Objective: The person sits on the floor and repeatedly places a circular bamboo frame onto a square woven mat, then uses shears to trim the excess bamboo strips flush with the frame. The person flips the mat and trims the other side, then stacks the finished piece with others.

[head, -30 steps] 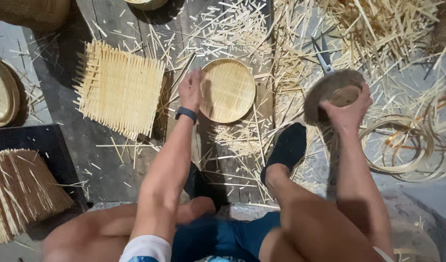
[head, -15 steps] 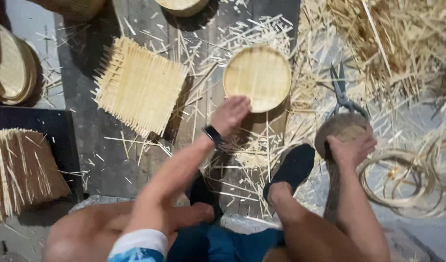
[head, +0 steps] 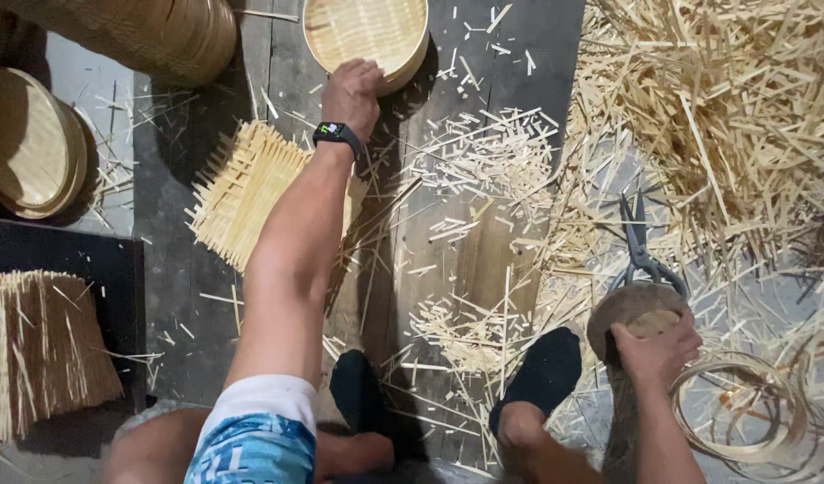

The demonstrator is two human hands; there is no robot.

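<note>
Left hand (head: 354, 90) is stretched out to the round woven bamboo tray (head: 369, 31) at the top, fingers curled over its near rim; looks like a grasp, though the fingertips are hidden behind the knuckles. Black smartwatch (head: 338, 134) on that wrist.

Right hand (head: 656, 348) is clenched on a round dark stump-like block (head: 629, 309), holding it by the top edge, just below the dark metal scissors (head: 639, 246) lying in the offcuts.

Progress, my read: tray at top has its mat set in the rim, so that one looks finished or close. Stacks of similar round bamboo trays (head: 26, 143) at left suggest several done. Left to do: a square woven bamboo mat (head: 251, 193) with untrimmed ends lies under my forearm, a bundle of bamboo strips (head: 40, 350) sits on a black board at left, and thin bamboo hoops (head: 744, 412) lie loose at lower right. Pile of bamboo slivers (head: 726, 116) at top right is trimming waste.
</note>
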